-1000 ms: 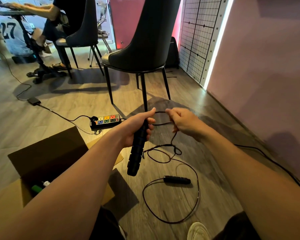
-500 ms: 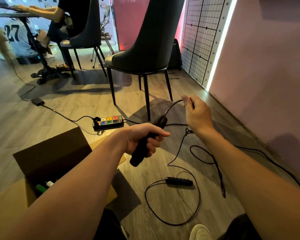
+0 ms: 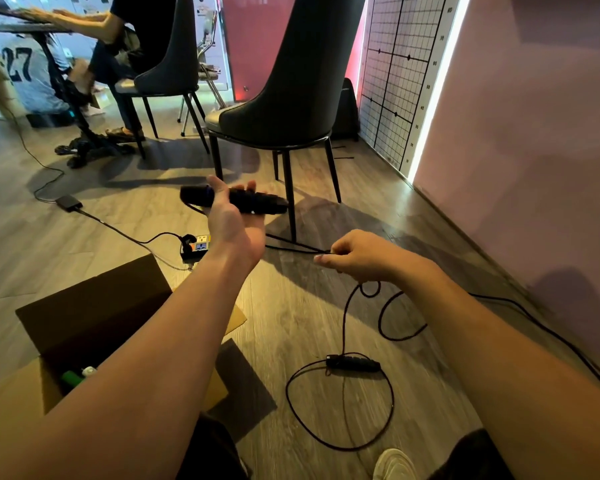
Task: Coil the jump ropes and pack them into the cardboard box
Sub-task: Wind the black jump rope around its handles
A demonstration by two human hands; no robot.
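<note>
2 hands share 1 jump rope (image 3: 343, 327) in the head view. Our left hand (image 3: 234, 223) lies palm up, thumb and fingertips curled round the upper handle (image 3: 257, 202), whose long axis runs left to right, near level. Our right hand (image 3: 364, 259), lower and to the right, pinches the cord; from there it drops in loose loops to the second handle (image 3: 354, 363), which lies on the floor (image 3: 291, 323) well short of its right edge by the wall (image 3: 534, 168). The cardboard box (image 3: 94, 306) stands open under our left forearm. We judge the next wrap must travel leftward from the pinch onto the left hand, the 1 nearer the box
</note>
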